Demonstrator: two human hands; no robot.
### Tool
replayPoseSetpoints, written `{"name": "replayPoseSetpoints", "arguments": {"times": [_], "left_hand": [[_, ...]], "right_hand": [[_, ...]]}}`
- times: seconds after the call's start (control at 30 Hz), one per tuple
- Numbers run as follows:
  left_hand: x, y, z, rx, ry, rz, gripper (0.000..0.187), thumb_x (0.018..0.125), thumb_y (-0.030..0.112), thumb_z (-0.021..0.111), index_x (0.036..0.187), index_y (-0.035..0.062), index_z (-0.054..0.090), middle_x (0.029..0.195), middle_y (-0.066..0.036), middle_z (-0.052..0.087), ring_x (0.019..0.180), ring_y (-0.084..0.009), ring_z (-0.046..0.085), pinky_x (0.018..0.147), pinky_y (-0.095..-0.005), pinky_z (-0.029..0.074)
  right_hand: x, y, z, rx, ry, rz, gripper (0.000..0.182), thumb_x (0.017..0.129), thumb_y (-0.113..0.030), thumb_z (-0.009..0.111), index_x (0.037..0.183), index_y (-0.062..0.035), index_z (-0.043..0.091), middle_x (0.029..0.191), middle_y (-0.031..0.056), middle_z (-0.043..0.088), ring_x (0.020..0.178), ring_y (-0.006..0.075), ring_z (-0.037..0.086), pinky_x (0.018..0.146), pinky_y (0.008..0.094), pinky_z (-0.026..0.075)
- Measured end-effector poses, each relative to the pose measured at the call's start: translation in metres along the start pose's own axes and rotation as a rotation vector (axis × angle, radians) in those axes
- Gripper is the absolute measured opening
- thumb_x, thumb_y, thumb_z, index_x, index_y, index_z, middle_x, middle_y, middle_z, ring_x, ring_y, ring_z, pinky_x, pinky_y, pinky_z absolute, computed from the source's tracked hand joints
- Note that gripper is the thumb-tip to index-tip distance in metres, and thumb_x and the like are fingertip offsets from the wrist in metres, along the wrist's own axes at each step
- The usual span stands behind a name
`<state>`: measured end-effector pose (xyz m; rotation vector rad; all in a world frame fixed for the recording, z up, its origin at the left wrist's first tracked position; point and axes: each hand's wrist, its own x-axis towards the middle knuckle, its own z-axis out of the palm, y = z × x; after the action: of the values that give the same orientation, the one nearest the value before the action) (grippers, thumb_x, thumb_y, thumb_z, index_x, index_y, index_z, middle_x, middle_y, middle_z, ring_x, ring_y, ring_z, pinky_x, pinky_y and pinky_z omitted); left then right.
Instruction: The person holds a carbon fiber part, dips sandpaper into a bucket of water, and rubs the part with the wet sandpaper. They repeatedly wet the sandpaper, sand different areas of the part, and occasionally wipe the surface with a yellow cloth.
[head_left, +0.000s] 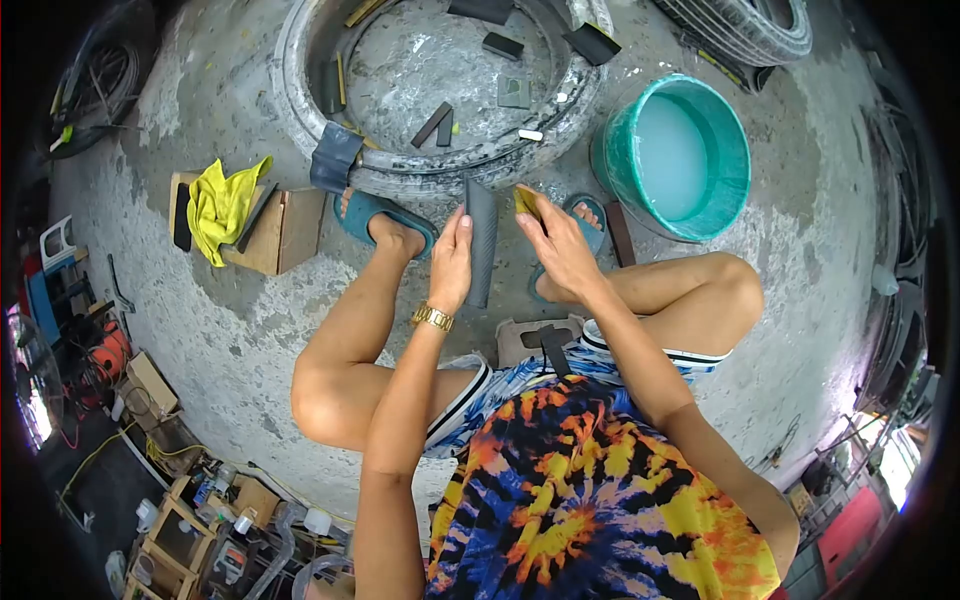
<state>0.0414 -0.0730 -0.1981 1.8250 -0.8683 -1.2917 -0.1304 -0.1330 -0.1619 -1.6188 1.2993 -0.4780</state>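
My left hand is closed on the edge of a dark grey, finely ribbed strip, which looks like rubber or sandpaper and stands lengthwise, slightly curled. To its right, my right hand pinches a small folded yellow-brown sheet between thumb and fingers. A gap separates the sheet from the strip. Just beyond both hands lies a whitish, worn tire on its side. A dark sheet drapes over its near left rim, and a white stick rests on the near rim.
A teal bucket of cloudy liquid stands at the right. Left of my feet, a wooden box carries a yellow cloth. Dark blocks lie within the tire ring. Another tire is at top right; wooden racks stand lower left.
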Motion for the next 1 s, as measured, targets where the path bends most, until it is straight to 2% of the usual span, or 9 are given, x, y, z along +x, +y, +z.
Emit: {"name": "replayPoseSetpoints", "arguments": {"times": [0.1, 0.17, 0.2, 0.27, 0.47, 0.6, 0.67, 0.73, 1.0], "left_hand": [[0.002, -0.003, 0.0, 0.128, -0.007, -0.028, 0.046, 0.1, 0.037, 0.038, 0.12, -0.0011, 0.055, 0.107, -0.021, 0.063, 0.096, -0.0272, 0.06, 0.087, -0.0341, 0.044], [0.001, 0.001, 0.0, 0.058, -0.024, -0.042, 0.047, 0.1, 0.038, 0.037, 0.109, -0.0038, 0.057, 0.097, -0.023, 0.063, 0.086, -0.0306, 0.06, 0.081, -0.0367, 0.044], [0.001, 0.0, 0.001, 0.058, -0.025, -0.045, 0.047, 0.1, 0.038, 0.037, 0.109, -0.0038, 0.057, 0.097, -0.023, 0.063, 0.086, -0.0306, 0.06, 0.081, -0.0367, 0.044], [0.001, -0.002, 0.002, -0.027, -0.016, 0.004, 0.048, 0.1, 0.038, 0.036, 0.102, -0.0051, 0.059, 0.087, -0.019, 0.064, 0.077, -0.0262, 0.059, 0.076, -0.0364, 0.044], [0.001, 0.009, 0.001, -0.076, -0.038, -0.085, 0.051, 0.101, 0.037, 0.035, 0.089, -0.0058, 0.06, 0.072, -0.011, 0.059, 0.069, -0.0143, 0.051, 0.069, -0.0315, 0.044], [0.005, -0.001, -0.001, -0.015, -0.002, 0.006, 0.054, 0.1, 0.039, 0.036, 0.086, -0.0061, 0.06, 0.068, -0.011, 0.058, 0.064, -0.0145, 0.05, 0.064, -0.0325, 0.043], [0.008, 0.005, -0.003, -0.011, 0.005, 0.013, 0.054, 0.1, 0.04, 0.036, 0.085, -0.0059, 0.06, 0.066, -0.01, 0.057, 0.062, -0.0144, 0.049, 0.063, -0.033, 0.043], [0.001, 0.014, -0.003, -0.094, -0.05, -0.106, 0.053, 0.1, 0.039, 0.036, 0.085, -0.0064, 0.059, 0.067, -0.01, 0.058, 0.063, -0.0156, 0.05, 0.065, -0.0333, 0.043], [0.003, 0.007, -0.007, -0.014, -0.056, -0.039, 0.054, 0.101, 0.039, 0.034, 0.09, -0.0069, 0.06, 0.076, -0.013, 0.061, 0.07, -0.0172, 0.051, 0.071, -0.0327, 0.044]], "right_hand": [[0.014, -0.007, 0.008, -0.092, -0.013, -0.019, 0.044, 0.094, -0.029, 0.049, 0.13, -0.0029, 0.049, 0.109, 0.0226, 0.061, 0.1, 0.0356, 0.058, 0.088, 0.0395, 0.043], [0.019, -0.007, 0.02, -0.181, 0.07, -0.234, 0.043, 0.092, -0.03, 0.053, 0.127, -0.0047, 0.053, 0.108, 0.0206, 0.058, 0.102, 0.0327, 0.053, 0.088, 0.0413, 0.039], [0.017, -0.007, 0.024, -0.18, 0.069, -0.232, 0.043, 0.092, -0.03, 0.053, 0.127, -0.0047, 0.053, 0.108, 0.0206, 0.058, 0.102, 0.0327, 0.053, 0.088, 0.0413, 0.039], [0.007, -0.006, 0.033, -0.426, 0.08, -0.274, 0.041, 0.09, -0.023, 0.056, 0.128, -0.0074, 0.053, 0.112, 0.0178, 0.053, 0.107, 0.0298, 0.048, 0.089, 0.0419, 0.036], [-0.007, -0.004, 0.037, -0.429, 0.013, -0.289, 0.045, 0.088, -0.019, 0.055, 0.131, -0.009, 0.05, 0.109, 0.0164, 0.05, 0.106, 0.0298, 0.047, 0.087, 0.0423, 0.034], [-0.017, -0.006, 0.039, -0.479, 0.104, -0.326, 0.044, 0.086, -0.016, 0.057, 0.129, -0.0096, 0.052, 0.105, 0.0143, 0.05, 0.104, 0.0289, 0.048, 0.086, 0.0413, 0.034], [-0.03, 0.0, 0.036, -0.445, -0.008, -0.349, 0.041, 0.088, -0.017, 0.055, 0.128, -0.0102, 0.053, 0.103, 0.0152, 0.05, 0.101, 0.0298, 0.048, 0.085, 0.042, 0.035], [0.002, 0.004, 0.033, -0.453, 0.09, -0.381, 0.043, 0.087, -0.017, 0.056, 0.129, -0.0113, 0.053, 0.103, 0.0149, 0.051, 0.102, 0.029, 0.049, 0.085, 0.0418, 0.035], [-0.01, 0.008, 0.039, -0.421, 0.093, -0.386, 0.043, 0.088, -0.018, 0.054, 0.13, -0.0104, 0.051, 0.104, 0.0162, 0.051, 0.102, 0.0302, 0.048, 0.084, 0.0428, 0.034]]}}
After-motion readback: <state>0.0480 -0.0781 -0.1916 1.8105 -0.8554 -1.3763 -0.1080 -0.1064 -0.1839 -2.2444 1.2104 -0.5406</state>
